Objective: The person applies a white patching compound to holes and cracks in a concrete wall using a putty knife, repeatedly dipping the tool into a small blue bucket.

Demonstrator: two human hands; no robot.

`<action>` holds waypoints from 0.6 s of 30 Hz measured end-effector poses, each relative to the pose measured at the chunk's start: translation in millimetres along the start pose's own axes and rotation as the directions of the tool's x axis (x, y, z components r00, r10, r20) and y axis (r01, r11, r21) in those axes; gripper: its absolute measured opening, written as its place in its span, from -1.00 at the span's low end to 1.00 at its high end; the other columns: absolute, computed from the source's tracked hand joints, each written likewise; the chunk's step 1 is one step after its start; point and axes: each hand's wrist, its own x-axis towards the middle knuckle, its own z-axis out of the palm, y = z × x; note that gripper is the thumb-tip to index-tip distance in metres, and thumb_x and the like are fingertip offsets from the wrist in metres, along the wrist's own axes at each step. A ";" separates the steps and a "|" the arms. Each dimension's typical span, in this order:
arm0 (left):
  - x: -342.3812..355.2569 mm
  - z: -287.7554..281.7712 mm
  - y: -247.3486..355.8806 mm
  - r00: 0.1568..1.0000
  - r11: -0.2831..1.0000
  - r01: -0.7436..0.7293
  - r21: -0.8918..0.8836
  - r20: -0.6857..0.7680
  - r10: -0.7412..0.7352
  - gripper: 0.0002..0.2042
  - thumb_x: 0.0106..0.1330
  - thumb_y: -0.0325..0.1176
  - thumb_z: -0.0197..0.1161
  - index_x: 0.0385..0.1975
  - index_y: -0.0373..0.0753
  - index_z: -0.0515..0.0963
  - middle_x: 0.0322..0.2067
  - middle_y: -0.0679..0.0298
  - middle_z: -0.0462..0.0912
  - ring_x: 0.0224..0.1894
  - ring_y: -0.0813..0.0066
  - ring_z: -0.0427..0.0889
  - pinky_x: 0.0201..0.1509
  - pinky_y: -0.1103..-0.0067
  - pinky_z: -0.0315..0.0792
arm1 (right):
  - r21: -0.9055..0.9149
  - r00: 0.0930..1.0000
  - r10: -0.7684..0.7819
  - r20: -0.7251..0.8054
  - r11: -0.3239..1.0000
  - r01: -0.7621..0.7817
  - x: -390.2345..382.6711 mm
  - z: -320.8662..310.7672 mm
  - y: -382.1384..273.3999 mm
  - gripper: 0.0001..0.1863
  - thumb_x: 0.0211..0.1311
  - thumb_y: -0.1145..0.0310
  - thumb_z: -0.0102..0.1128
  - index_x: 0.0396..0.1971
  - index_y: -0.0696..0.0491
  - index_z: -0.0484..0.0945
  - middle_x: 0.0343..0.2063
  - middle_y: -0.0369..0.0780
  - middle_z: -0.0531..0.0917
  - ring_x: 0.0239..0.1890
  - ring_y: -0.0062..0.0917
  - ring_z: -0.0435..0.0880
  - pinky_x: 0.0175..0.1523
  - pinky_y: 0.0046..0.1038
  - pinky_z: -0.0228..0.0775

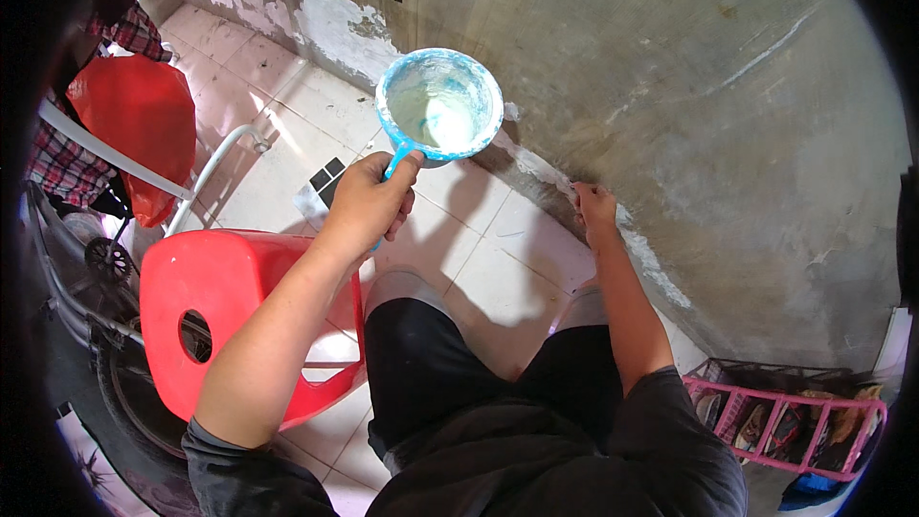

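Observation:
My left hand (367,203) grips the handle of a blue plastic scoop (440,103) and holds it up in front of me. The scoop's bowl is smeared with white paste and holds a pale wet mix. My right hand (594,211) is closed and pressed against the foot of the grey concrete wall (689,115), where a white filler strip (641,249) runs along the joint with the tiled floor (498,249). Whether it holds a small tool is hidden. My knees in dark shorts are below both hands.
A red plastic stool (220,297) stands at my left, beside a bicycle wheel (105,258) and a white pipe (220,153). A red bag (144,115) hangs further left. A pink shoe rack (795,412) with several shoes stands at the lower right.

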 end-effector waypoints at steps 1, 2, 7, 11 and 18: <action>-0.3 0.1 0.5 1.000 1.000 0.001 0.001 0.010 -0.001 -0.59 0.38 0.00 0.19 -0.41 -0.30 0.49 -0.67 0.34 0.44 -0.74 0.65 0.36 -0.71 0.64 0.22 | -0.044 1.000 -0.016 0.015 0.999 0.017 2.9 0.8 2.6 -0.78 0.20 0.29 0.26 -0.31 0.11 0.50 -0.61 -0.31 0.46 -0.71 -0.67 0.30 -0.66 -0.53 0.13; -1.8 -0.9 0.4 1.000 1.000 0.003 0.002 0.018 -0.003 -0.58 0.39 0.01 0.19 -0.39 -0.30 0.48 -0.67 0.35 0.44 -0.74 0.65 0.36 -0.70 0.66 0.21 | -0.087 0.999 -0.031 0.034 0.996 0.034 7.7 6.2 9.8 -0.78 0.20 0.29 0.26 -0.30 0.11 0.51 -0.61 -0.31 0.46 -0.72 -0.67 0.29 -0.66 -0.54 0.13; 2.9 4.1 3.8 0.999 1.000 -0.001 0.016 0.040 0.000 -0.58 0.39 0.02 0.19 -0.38 -0.30 0.47 -0.67 0.35 0.43 -0.74 0.65 0.34 -0.70 0.66 0.19 | 0.014 0.995 0.028 0.097 0.999 -0.029 36.6 40.3 29.4 -0.78 0.20 0.29 0.26 -0.31 0.12 0.50 -0.61 -0.31 0.46 -0.72 -0.66 0.29 -0.66 -0.56 0.12; 5.0 6.6 2.5 1.000 1.000 -0.004 -0.007 0.029 0.004 -0.58 0.39 0.02 0.19 -0.39 -0.29 0.46 -0.67 0.35 0.43 -0.74 0.65 0.34 -0.70 0.66 0.19 | 0.056 0.999 0.035 0.041 0.998 -0.037 47.1 36.5 25.8 -0.79 0.21 0.28 0.27 -0.35 0.10 0.50 -0.62 -0.31 0.45 -0.72 -0.66 0.28 -0.67 -0.56 0.10; -2.2 -0.2 2.3 0.999 1.000 0.029 0.004 0.028 -0.029 -0.59 0.39 0.02 0.19 -0.40 -0.28 0.46 -0.66 0.35 0.43 -0.74 0.65 0.33 -0.68 0.66 0.19 | -0.037 0.999 -0.016 0.028 0.999 0.017 2.2 6.7 3.8 -0.80 0.20 0.27 0.26 -0.43 0.08 0.49 -0.63 -0.33 0.46 -0.70 -0.66 0.31 -0.65 -0.55 0.16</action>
